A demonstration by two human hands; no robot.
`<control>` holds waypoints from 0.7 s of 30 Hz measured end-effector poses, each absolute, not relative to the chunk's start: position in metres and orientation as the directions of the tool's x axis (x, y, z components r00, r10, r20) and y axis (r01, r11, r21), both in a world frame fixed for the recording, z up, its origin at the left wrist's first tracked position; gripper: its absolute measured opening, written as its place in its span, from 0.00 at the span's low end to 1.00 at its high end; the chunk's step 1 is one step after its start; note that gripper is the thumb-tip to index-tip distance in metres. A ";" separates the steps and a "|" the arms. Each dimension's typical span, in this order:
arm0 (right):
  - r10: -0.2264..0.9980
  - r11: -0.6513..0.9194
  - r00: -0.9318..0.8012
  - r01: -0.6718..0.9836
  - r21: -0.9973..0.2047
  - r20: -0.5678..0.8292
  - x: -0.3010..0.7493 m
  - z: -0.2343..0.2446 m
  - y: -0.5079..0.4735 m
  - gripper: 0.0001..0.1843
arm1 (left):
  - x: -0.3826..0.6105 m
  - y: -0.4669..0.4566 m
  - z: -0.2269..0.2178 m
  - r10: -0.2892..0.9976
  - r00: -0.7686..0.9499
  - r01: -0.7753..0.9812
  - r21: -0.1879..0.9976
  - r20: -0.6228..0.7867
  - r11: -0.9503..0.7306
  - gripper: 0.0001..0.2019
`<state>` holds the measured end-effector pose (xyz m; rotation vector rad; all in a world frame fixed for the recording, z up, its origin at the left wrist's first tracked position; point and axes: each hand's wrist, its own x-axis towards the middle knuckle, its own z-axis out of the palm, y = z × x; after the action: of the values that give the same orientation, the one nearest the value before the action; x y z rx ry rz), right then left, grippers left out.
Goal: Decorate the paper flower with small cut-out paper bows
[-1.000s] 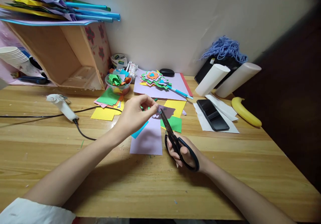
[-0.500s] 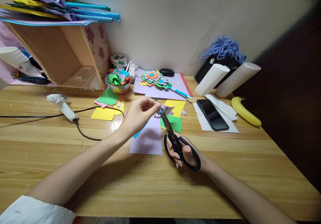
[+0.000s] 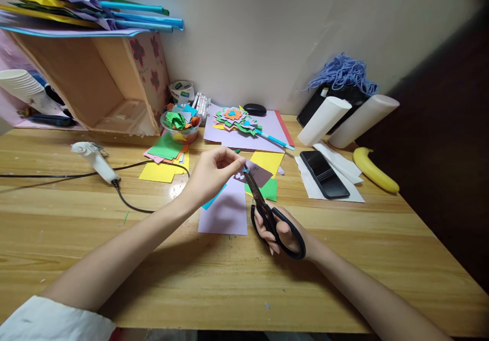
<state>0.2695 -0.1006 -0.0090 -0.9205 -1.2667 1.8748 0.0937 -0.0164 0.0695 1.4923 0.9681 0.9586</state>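
Note:
My left hand [image 3: 219,170] is closed in a pinch, thumb against fingertips, on a small light-blue paper piece [image 3: 246,169] mostly hidden by the fingers. My right hand [image 3: 280,231] grips black-handled scissors [image 3: 260,198], fingers through the loops. The blades point away from me, and their tips meet the blue piece at my left fingertips. Just past the blades is a purple paper scrap [image 3: 262,176] with a zigzag mark. Under my hands lie a lilac paper sheet [image 3: 223,221], a green paper piece [image 3: 268,190] and a yellow paper piece [image 3: 273,162].
A glue gun [image 3: 91,162] and its cable lie left. Behind are a tub of paper scraps [image 3: 181,132], stacked coloured paper [image 3: 164,150] and a layered paper flower [image 3: 233,119]. A phone [image 3: 324,174], a banana [image 3: 375,170] and white rolls [image 3: 324,122] are right.
The purple scrap near the scissor tips has dropped and turned, showing more of its face. Both hands and the scissors stay almost where they were.

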 end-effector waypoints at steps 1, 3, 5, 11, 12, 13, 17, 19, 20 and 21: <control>0.836 -0.299 -0.516 -0.142 -0.944 -0.187 0.269 -0.008 -0.101 0.34 | 0.093 -0.016 0.069 0.933 0.353 0.082 0.991 0.073 -0.109 0.10; 0.829 -0.316 -0.518 -0.125 -0.940 -0.210 0.269 -0.004 -0.100 0.34 | 0.092 -0.014 0.069 0.928 0.365 0.087 0.989 0.077 -0.116 0.11; 0.821 -0.337 -0.520 -0.110 -0.935 -0.235 0.268 -0.001 -0.100 0.33 | 0.090 -0.013 0.069 0.922 0.380 0.102 0.987 0.074 -0.122 0.11; 0.806 -0.364 -0.534 -0.107 -0.925 -0.255 0.272 -0.001 -0.101 0.32 | 0.085 -0.010 0.072 0.900 0.431 0.212 0.962 0.069 -0.175 0.10; 0.801 -0.363 -0.541 -0.100 -0.926 -0.256 0.272 -0.002 -0.101 0.33 | 0.085 -0.010 0.073 0.896 0.439 0.230 0.956 0.064 -0.181 0.10; 0.797 -0.360 -0.547 -0.091 -0.928 -0.256 0.273 -0.003 -0.101 0.33 | 0.085 -0.011 0.074 0.894 0.444 0.251 0.950 0.058 -0.187 0.10; 0.814 -0.328 -0.532 -0.088 -0.941 -0.234 0.271 -0.002 -0.101 0.33 | 0.084 -0.012 0.077 0.908 0.407 0.312 0.919 0.103 -0.244 0.10; 0.836 -0.328 -0.499 -0.124 -0.936 -0.226 0.268 0.000 -0.100 0.33 | 0.085 -0.015 0.079 0.930 0.320 0.336 0.897 0.180 -0.289 0.11; 0.847 -0.336 -0.481 -0.154 -0.929 -0.227 0.267 0.002 -0.100 0.34 | 0.085 -0.016 0.080 0.936 0.280 0.355 0.884 0.211 -0.306 0.11; 0.853 -0.349 -0.468 -0.184 -0.919 -0.231 0.266 0.003 -0.099 0.34 | 0.085 -0.019 0.082 0.938 0.261 0.377 0.871 0.228 -0.316 0.11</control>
<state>0.2657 -0.0992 0.0029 -0.9686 -1.1546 1.8890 0.0855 -0.0188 0.0817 1.8319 1.1964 1.0160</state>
